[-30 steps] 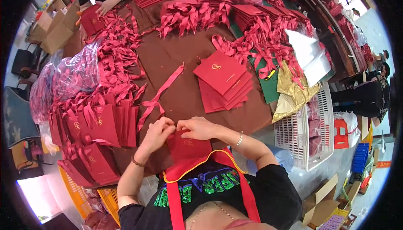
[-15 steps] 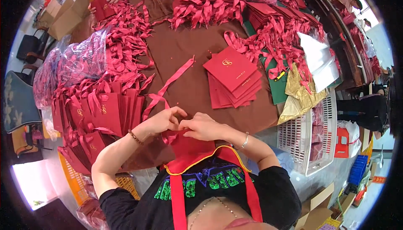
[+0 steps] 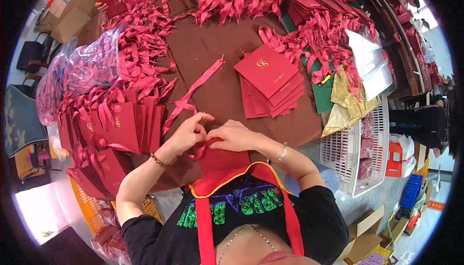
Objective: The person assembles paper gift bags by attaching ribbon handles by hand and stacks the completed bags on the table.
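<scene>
My right hand (image 3: 234, 136), fingers clamped on the bag (image 3: 227, 159), likely steadies it; whether my left hand (image 3: 189, 130) grips the ribbon (image 3: 195, 155), I can't tell. Stack (image 3: 267, 75) at one o'clock, probably for reach.

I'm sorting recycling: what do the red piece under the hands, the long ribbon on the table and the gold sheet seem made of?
Red piece: probably matte card or thick paper, judging by its flat, even surface. Ribbon: likely woven fabric with a soft sheen; it folds and twists loosely. Gold sheet: shiny and crinkled, perhaps foil or metallic film; unclear which.
</scene>
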Demonstrator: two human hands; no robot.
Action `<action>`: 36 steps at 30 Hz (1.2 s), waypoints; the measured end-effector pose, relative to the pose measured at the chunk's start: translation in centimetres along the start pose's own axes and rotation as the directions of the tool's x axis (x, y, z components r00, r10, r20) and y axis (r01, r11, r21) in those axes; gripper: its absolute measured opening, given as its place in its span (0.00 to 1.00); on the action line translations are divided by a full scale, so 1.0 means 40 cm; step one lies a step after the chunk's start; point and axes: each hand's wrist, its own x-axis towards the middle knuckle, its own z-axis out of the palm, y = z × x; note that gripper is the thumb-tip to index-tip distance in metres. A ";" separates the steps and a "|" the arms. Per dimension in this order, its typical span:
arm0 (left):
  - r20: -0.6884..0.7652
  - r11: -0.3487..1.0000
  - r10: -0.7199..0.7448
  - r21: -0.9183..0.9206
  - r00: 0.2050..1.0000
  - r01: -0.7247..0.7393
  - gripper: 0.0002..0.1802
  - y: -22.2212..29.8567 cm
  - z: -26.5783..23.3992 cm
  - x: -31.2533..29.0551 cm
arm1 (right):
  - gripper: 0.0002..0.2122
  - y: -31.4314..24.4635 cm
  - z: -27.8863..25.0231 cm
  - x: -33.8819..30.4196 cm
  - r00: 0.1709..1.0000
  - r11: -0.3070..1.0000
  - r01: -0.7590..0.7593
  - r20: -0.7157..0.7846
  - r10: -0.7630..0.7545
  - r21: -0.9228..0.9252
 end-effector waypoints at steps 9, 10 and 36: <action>-0.253 0.982 0.089 -0.140 0.963 -0.128 0.24 -0.014 0.012 0.012 | 0.10 -0.016 -0.002 0.000 0.998 0.997 0.067 0.009 -0.068 0.035; -0.336 0.970 0.143 -0.141 0.931 -0.200 0.23 -0.007 0.010 0.013 | 0.10 -0.022 0.006 0.003 0.994 0.994 0.110 0.024 -0.110 0.002; -0.412 0.258 0.654 0.910 0.634 0.324 0.12 -0.096 -0.054 0.007 | 0.14 0.032 0.037 -0.083 0.937 0.990 -0.017 -0.347 -0.032 -0.138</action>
